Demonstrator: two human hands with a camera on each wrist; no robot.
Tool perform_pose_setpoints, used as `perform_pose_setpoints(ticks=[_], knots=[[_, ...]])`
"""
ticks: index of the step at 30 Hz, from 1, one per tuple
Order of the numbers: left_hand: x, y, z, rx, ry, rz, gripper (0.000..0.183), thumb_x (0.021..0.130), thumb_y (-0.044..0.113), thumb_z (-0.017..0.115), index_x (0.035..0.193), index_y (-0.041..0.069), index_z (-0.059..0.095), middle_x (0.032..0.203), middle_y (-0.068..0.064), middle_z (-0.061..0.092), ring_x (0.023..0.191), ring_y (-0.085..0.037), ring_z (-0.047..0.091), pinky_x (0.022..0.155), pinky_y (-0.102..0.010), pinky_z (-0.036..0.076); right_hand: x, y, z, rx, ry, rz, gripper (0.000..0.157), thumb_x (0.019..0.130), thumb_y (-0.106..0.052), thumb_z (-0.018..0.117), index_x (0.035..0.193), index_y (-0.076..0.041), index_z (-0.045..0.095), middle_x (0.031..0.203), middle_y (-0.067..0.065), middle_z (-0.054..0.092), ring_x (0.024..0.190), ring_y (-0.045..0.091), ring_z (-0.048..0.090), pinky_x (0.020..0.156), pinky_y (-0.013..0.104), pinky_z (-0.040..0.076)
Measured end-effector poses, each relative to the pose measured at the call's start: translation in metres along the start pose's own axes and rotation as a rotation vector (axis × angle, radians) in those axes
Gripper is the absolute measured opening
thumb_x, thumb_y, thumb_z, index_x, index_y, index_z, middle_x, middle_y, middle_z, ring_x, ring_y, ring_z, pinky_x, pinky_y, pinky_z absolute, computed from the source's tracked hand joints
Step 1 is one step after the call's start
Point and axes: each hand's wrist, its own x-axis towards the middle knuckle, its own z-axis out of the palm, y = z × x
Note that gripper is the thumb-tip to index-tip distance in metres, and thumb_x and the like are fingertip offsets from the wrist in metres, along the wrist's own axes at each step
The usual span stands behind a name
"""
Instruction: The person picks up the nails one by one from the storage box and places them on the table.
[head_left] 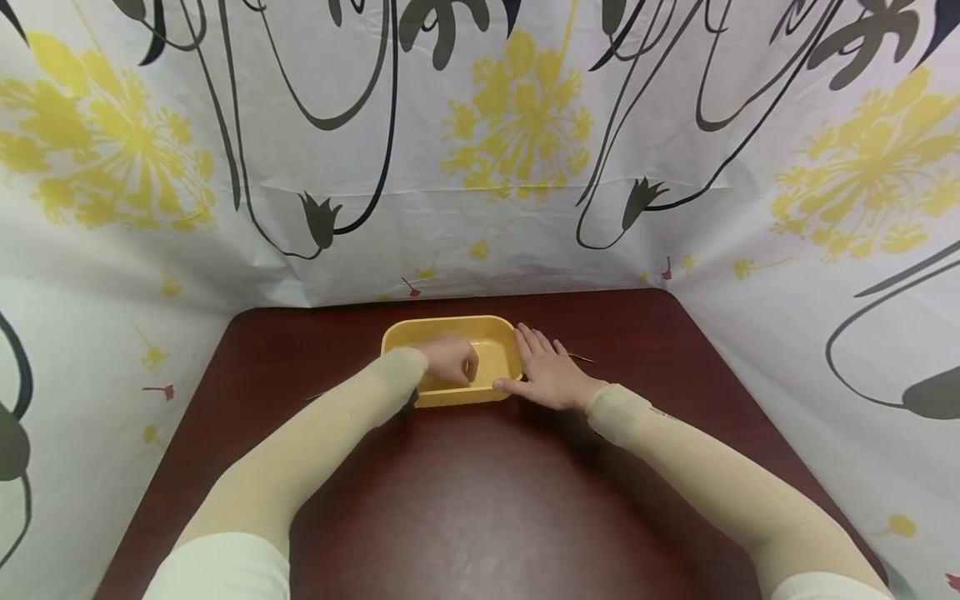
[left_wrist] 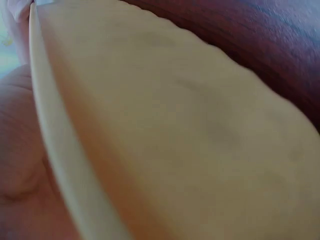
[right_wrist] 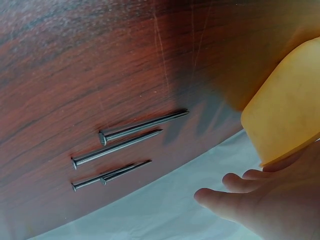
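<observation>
A yellow plastic tray point(head_left: 450, 400) with rounded corners stands toward the back of the table. My left hand point(head_left: 450, 360) reaches down inside it, fingers curled, and anything within them is hidden. In the left wrist view the tray wall point(left_wrist: 175, 115) fills most of the picture, with part of the left hand point(left_wrist: 20, 145) behind the rim. At the tray's right end, my right hand point(head_left: 553, 375) rests against the rim with fingers extended and thumb apart. Several steel nails point(right_wrist: 142, 127) lie on the table beyond this hand, all pointing roughly the same way.
The dark reddish wood table point(head_left: 480, 500) has rounded back corners. A patterned white cloth point(head_left: 480, 250) hangs close behind it and along both sides. Left of the tray, a thin object point(head_left: 313, 396) shows beside the left forearm.
</observation>
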Motion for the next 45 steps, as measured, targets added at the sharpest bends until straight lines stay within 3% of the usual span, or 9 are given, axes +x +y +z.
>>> perform_pose_setpoints(ticks=[3, 6, 11, 18, 22, 26, 36, 41, 45], knots=[[0.0, 0.003, 0.002, -0.014, -0.022, 0.026, 0.018, 0.082, 0.008, 0.071, 0.07, 0.021, 0.07, 0.071, 0.012, 0.063, 0.065, -0.005, 0.053, 0.063, -0.022, 0.045, 0.0, 0.0, -0.001, 0.008, -0.004, 0.003, 0.118, 0.083, -0.091, 0.028, 0.162, -0.005, 0.006, 0.168, 0.014, 0.004, 0.151, 0.037, 0.013, 0.114, 0.064, 0.019], [-0.001, 0.009, 0.002, -0.038, -0.061, 0.017, 0.031, 0.081, 0.0, 0.064, 0.058, 0.019, 0.057, 0.057, 0.01, 0.046, 0.053, -0.007, 0.036, 0.053, -0.023, 0.033, 0.0, 0.0, 0.0, 0.008, -0.007, 0.004, 0.118, 0.083, -0.091, 0.028, 0.162, -0.005, 0.006, 0.168, 0.013, 0.002, 0.152, 0.037, 0.013, 0.114, 0.064, 0.019], [-0.001, 0.017, 0.001, -0.038, -0.096, -0.029, 0.043, 0.081, -0.006, 0.06, 0.052, 0.019, 0.04, 0.053, 0.008, 0.023, 0.052, -0.01, 0.017, 0.051, -0.026, 0.019, 0.001, 0.002, 0.0, 0.003, 0.012, 0.004, 0.119, 0.083, -0.091, 0.028, 0.161, -0.003, 0.009, 0.167, 0.016, 0.007, 0.151, 0.038, 0.015, 0.113, 0.065, 0.02], [0.006, 0.017, 0.004, -0.04, -0.097, -0.034, 0.036, 0.084, -0.003, 0.062, 0.057, 0.019, 0.054, 0.055, 0.008, 0.038, 0.054, -0.01, 0.03, 0.053, -0.025, 0.028, -0.001, 0.002, -0.001, 0.017, 0.017, 0.01, 0.118, 0.084, -0.09, 0.029, 0.161, -0.004, 0.009, 0.168, 0.015, 0.005, 0.151, 0.037, 0.015, 0.113, 0.065, 0.021], [0.013, 0.018, 0.008, -0.071, -0.05, -0.009, 0.022, 0.089, 0.006, 0.066, 0.073, 0.02, 0.069, 0.07, 0.009, 0.059, 0.065, -0.01, 0.05, 0.064, -0.026, 0.044, -0.003, 0.001, -0.002, 0.026, 0.013, 0.008, 0.116, 0.085, -0.088, 0.031, 0.162, -0.004, 0.008, 0.168, 0.013, 0.003, 0.151, 0.037, 0.013, 0.113, 0.065, 0.02], [0.019, 0.021, 0.011, -0.07, -0.003, 0.04, 0.012, 0.092, 0.013, 0.069, 0.083, 0.019, 0.073, 0.077, 0.008, 0.064, 0.071, -0.012, 0.056, 0.07, -0.028, 0.048, -0.003, 0.0, -0.003, 0.018, 0.015, 0.005, 0.115, 0.086, -0.088, 0.031, 0.162, -0.004, 0.008, 0.168, 0.013, 0.003, 0.151, 0.037, 0.014, 0.113, 0.065, 0.02], [0.027, 0.021, 0.012, -0.104, -0.005, 0.063, 0.016, 0.094, 0.014, 0.07, 0.081, 0.022, 0.076, 0.071, 0.013, 0.063, 0.066, -0.007, 0.053, 0.066, -0.023, 0.047, -0.002, -0.001, -0.002, 0.026, 0.011, 0.013, 0.116, 0.085, -0.088, 0.03, 0.162, -0.005, 0.006, 0.168, 0.012, 0.003, 0.152, 0.034, 0.011, 0.113, 0.065, 0.019], [0.03, 0.025, 0.014, -0.121, -0.015, 0.032, 0.037, 0.091, 0.006, 0.064, 0.058, 0.02, 0.06, 0.052, 0.01, 0.039, 0.049, -0.007, 0.033, 0.049, -0.024, 0.032, -0.001, -0.001, 0.0, 0.034, 0.01, 0.018, 0.115, 0.085, -0.088, 0.031, 0.162, -0.008, 0.002, 0.168, 0.011, 0.003, 0.152, 0.032, 0.01, 0.114, 0.064, 0.019], [0.032, 0.027, 0.017, -0.132, -0.023, -0.002, 0.045, 0.089, 0.003, 0.063, 0.05, 0.018, 0.048, 0.049, 0.008, 0.029, 0.046, -0.008, 0.021, 0.046, -0.025, 0.023, -0.001, -0.001, 0.002, 0.037, 0.006, 0.017, 0.116, 0.085, -0.089, 0.03, 0.162, -0.007, 0.004, 0.168, 0.011, 0.003, 0.152, 0.033, 0.01, 0.113, 0.065, 0.019]])
